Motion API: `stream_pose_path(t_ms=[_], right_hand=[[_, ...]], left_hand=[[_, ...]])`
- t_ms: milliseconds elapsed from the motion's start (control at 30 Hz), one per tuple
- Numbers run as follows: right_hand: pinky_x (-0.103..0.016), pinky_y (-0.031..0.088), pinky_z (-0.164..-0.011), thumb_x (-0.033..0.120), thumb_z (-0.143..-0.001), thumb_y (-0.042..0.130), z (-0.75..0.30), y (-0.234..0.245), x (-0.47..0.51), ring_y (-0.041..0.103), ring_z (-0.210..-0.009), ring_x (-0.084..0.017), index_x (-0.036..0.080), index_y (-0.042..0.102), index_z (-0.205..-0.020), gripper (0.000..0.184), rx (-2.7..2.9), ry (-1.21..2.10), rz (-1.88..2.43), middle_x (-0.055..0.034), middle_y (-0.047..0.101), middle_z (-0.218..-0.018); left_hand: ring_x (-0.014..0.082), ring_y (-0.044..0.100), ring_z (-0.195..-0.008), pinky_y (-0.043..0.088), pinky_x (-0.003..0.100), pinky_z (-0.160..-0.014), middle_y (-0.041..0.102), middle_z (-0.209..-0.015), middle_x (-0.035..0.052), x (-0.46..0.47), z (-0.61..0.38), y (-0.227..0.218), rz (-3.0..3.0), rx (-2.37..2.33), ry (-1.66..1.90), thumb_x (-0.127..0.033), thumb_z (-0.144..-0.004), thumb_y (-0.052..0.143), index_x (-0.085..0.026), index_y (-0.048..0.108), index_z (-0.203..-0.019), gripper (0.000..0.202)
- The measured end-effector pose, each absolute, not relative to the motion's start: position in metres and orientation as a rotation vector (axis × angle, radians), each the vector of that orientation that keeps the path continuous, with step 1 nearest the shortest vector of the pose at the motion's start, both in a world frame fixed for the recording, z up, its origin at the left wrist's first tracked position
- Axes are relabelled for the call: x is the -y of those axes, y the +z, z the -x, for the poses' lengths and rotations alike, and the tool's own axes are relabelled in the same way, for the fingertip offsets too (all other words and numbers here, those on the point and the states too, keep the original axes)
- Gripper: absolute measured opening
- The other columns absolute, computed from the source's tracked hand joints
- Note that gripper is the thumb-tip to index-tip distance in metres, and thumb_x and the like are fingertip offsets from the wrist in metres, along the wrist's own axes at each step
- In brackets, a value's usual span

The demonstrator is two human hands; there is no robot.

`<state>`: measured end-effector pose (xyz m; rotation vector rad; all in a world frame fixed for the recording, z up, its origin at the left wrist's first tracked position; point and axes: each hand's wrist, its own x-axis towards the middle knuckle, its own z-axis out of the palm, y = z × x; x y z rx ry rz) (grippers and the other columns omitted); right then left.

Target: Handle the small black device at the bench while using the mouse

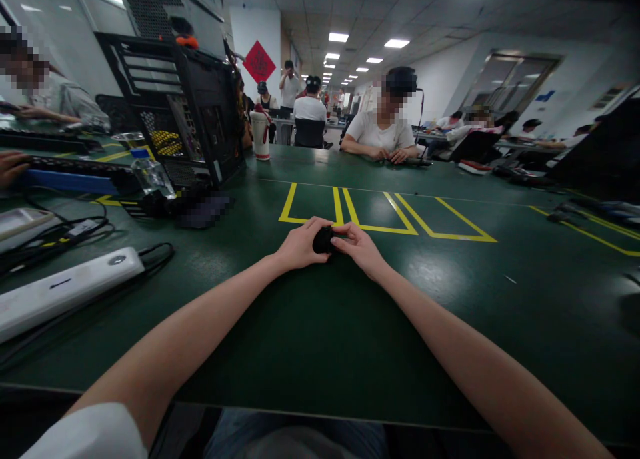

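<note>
Both my arms reach forward over the dark green table (pixel 320 352). Between my hands is a small, black, rounded object (pixel 323 241); its exact kind I cannot make out. My left hand (pixel 303 242) curls around it from the left, thumb below and fingers above. From the right, the thumb and fingers of my right hand (pixel 359 247) pinch at its side. Just beyond my hands, yellow tape outlines (pixel 380 230) mark the tabletop.
At left stand an open black computer case (pixel 200 106), a clear bottle (pixel 150 172) with a blue cap and a white power strip (pixel 70 292) with cables. A white cup (pixel 261 136) is farther back. Across the table sits a person (pixel 383 129) in a headset; another person is at far left.
</note>
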<state>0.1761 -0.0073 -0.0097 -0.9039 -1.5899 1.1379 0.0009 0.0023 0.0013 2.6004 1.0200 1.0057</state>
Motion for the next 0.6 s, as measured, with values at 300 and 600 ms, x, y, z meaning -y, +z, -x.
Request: stream_pose_path(t_ms=[300, 600], right_hand=[[-0.041, 0.039, -0.095, 0.020, -0.068, 0.062, -0.1763, -0.0130, 0.0034, 0.054, -0.101, -0.018, 0.021, 0.050, -0.098, 0.033, 1.635, 1.147, 0.911, -0.0040, 0.054, -0.106], [-0.039, 0.044, -0.087, 0.030, -0.071, 0.059, -0.1747, -0.0136, 0.0062, 0.057, -0.090, -0.015, 0.021, 0.050, -0.090, 0.023, 1.588, 1.119, 0.913, -0.0018, 0.055, -0.098]], left_hand=[[0.0200, 0.053, -0.094, 0.046, 0.034, -0.075, 0.048, -0.108, 0.0031, -0.0011, -0.0014, 0.0021, -2.580, -1.029, 0.999, -0.026, -0.062, 0.065, -0.024, 0.039, -0.112, 0.057], [0.0207, 0.053, -0.094, 0.045, 0.035, -0.076, 0.048, -0.109, 0.0034, -0.0012, -0.0014, 0.0024, -2.585, -1.037, 0.996, -0.027, -0.061, 0.065, -0.023, 0.038, -0.113, 0.058]])
